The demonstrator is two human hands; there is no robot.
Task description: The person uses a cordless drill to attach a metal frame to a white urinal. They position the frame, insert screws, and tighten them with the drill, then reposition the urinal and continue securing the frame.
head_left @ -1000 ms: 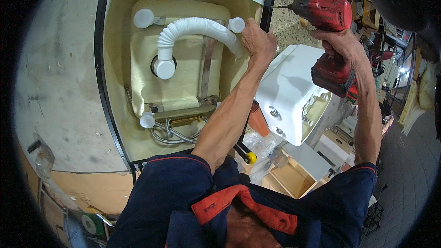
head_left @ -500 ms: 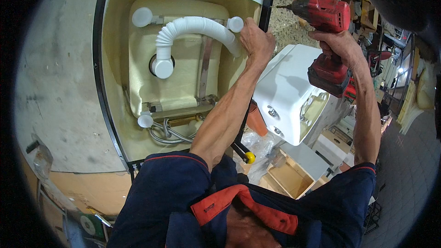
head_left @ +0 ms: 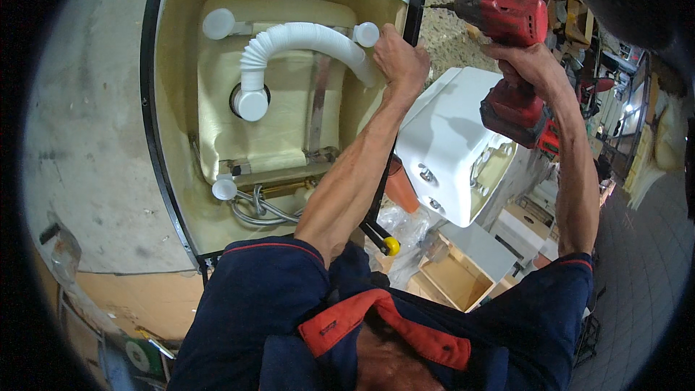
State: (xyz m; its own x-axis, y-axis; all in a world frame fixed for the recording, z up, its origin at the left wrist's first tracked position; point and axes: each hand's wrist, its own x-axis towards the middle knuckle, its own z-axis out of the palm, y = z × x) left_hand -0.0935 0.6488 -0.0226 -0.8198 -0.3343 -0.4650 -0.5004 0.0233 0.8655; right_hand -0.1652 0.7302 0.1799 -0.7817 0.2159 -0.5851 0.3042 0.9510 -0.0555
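Observation:
In front of me lies an upturned bathtub [head_left: 163, 65], its cream underside facing up, edged by a black metal frame. My left hand [head_left: 400, 65] is closed around the frame's right bar [head_left: 415, 11] at the tub's edge. My right hand [head_left: 532, 69] grips a red cordless drill [head_left: 510, 18], held level and pointing left. The thin bit's tip is at the outer side of that bar; whether it touches, I cannot tell. A white corrugated drain hose [head_left: 297, 38] curves from the drain fitting [head_left: 252, 105] toward my left hand. Its far end is hidden.
Braided metal hoses [head_left: 264, 210] lie at the tub's near end. Right of the tub stand a white ceramic fixture [head_left: 441, 137], an orange-brown cone-shaped piece [head_left: 400, 187] and an open wooden drawer [head_left: 456, 275]. A yellow-capped black bar end [head_left: 392, 246] sticks out near my body.
The whole view has shifted slightly, so everything sits a little further left and up. Both hands keep their grips, and the drill stays level beside the bar.

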